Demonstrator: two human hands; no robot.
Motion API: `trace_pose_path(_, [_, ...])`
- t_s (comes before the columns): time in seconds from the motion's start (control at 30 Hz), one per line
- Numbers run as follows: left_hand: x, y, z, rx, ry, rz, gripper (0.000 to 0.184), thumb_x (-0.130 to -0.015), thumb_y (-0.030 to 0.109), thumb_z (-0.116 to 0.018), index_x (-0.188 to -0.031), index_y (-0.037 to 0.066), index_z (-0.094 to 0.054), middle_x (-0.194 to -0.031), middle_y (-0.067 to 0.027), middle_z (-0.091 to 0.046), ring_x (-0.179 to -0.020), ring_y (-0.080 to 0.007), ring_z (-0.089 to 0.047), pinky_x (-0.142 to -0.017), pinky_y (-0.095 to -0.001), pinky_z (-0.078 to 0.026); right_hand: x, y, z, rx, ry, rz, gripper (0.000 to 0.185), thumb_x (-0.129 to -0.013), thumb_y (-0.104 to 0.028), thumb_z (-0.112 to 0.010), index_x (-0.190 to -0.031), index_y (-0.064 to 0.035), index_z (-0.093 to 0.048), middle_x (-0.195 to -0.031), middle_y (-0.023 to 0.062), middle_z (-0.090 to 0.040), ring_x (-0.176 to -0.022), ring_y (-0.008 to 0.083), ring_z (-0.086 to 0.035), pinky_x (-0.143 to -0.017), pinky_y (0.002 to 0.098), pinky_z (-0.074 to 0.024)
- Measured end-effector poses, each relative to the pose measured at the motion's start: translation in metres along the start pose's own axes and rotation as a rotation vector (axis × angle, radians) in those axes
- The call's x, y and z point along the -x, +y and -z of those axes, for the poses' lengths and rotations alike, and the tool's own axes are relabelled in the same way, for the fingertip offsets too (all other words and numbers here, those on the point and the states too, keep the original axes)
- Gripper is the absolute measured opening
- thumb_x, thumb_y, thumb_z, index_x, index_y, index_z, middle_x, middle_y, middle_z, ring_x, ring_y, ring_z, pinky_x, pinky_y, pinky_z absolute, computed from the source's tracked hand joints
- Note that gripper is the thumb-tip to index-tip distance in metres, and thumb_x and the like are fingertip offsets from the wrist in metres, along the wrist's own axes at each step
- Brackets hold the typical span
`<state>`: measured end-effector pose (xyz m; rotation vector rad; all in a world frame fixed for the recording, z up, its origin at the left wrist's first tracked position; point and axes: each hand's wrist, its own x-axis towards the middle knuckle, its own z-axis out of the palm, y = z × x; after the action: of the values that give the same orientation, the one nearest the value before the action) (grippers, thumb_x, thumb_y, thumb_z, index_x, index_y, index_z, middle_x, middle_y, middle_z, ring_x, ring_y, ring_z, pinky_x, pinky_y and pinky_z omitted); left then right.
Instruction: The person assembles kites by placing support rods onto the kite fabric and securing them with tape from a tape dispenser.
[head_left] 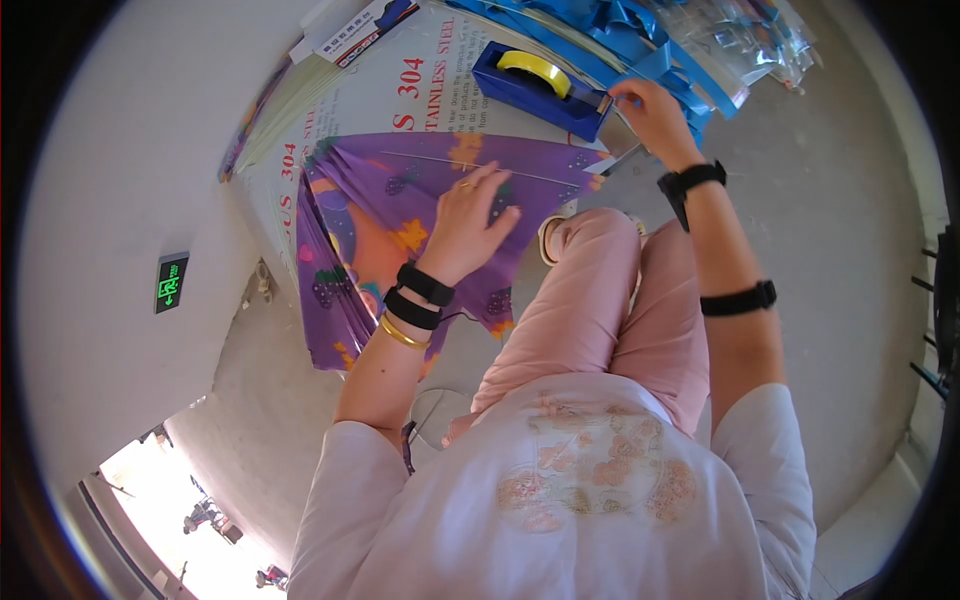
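Note:
A purple printed fabric piece, kite-like, with a thin rod across its upper part, lies spread over the work surface. My left hand rests on it, fingers spread and holding nothing, the fingertips close to the rod. Beyond the fabric stands a blue tape dispenser with a yellow-cored roll of tape. At the dispenser's right, cutter end, my right hand is closed in a pinch on the tape's end, which is mostly hidden by the fingers.
The surface under the fabric is covered with printed protective film. Blue strips and clear plastic bags lie at the back right. A white-and-blue box is at the back left. My knees are close to the near edge.

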<state>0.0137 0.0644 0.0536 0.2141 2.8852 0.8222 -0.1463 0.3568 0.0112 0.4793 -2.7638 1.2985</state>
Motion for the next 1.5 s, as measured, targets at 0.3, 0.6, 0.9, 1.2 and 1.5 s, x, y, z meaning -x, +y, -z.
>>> trace_pose_path(0.3, [-0.078, 0.053, -0.027, -0.352, 0.006, -0.207, 0.068, -0.081, 0.028, -0.071, -0.141, 0.005, -0.047, -0.15, -0.0176, -0.042, -0.125, -0.0338, -0.047, -0.102, -0.0471, -0.039, -0.045, -0.006, -0.003, 0.358, -0.269, 0.063, 0.013, -0.084, -0.014, -0.062, -0.092, -0.0112, -0.071, -0.1, 0.0163, -0.067, -0.097, 0.0352, -0.065, -0.083, 0.0449, -0.0537])
trace_pose_path(0.6, [-0.098, 0.05, -0.06, -0.663, 0.088, -0.095, 0.077, -0.076, 0.025, -0.072, -0.147, 0.013, -0.046, -0.156, -0.0151, -0.036, -0.122, -0.0275, -0.049, -0.095, -0.0424, -0.038, -0.048, -0.015, 0.015, 0.198, -0.323, 0.062, 0.027, -0.082, -0.022, -0.059, -0.08, 0.0028, -0.07, -0.079, 0.023, -0.067, -0.076, 0.0383, -0.066, -0.07, 0.047, -0.0524])
trace_pose_path(0.9, [-0.099, 0.061, -0.059, -0.736, 0.012, -0.033, 0.08, -0.079, 0.029, -0.073, -0.151, 0.018, -0.04, -0.16, -0.0141, -0.031, -0.121, -0.0275, -0.049, -0.098, -0.041, -0.038, 0.055, 0.05, 0.18, -0.034, -0.59, -0.053, 0.02, -0.094, -0.017, -0.06, -0.082, -0.0009, -0.055, -0.073, 0.0026, -0.05, -0.07, 0.0129, -0.045, -0.063, 0.0312, -0.0395])
trace_pose_path(1.2, [-0.102, 0.061, -0.067, -0.735, 0.057, -0.007, 0.076, -0.08, 0.033, -0.073, -0.146, 0.016, -0.04, -0.159, -0.0137, -0.032, -0.121, -0.0282, -0.048, -0.099, -0.0414, -0.036, 0.128, 0.056, 0.241, -0.05, -0.542, -0.314, 0.014, -0.092, -0.013, -0.059, -0.087, 0.0003, -0.058, -0.081, 0.0029, -0.055, -0.076, 0.0121, -0.049, -0.069, 0.0283, -0.041])
trace_pose_path(1.5, [-0.104, 0.063, -0.066, -0.668, 0.081, -0.014, 0.074, -0.079, 0.031, -0.073, -0.144, 0.015, -0.04, -0.157, -0.0158, -0.035, -0.119, -0.0307, -0.049, -0.098, -0.0435, -0.035, 0.165, 0.078, 0.278, 0.044, -0.459, -0.327, 0.015, -0.09, -0.011, -0.06, -0.084, 0.0023, -0.057, -0.08, 0.0067, -0.055, -0.074, 0.014, -0.048, -0.067, 0.0297, -0.0415])
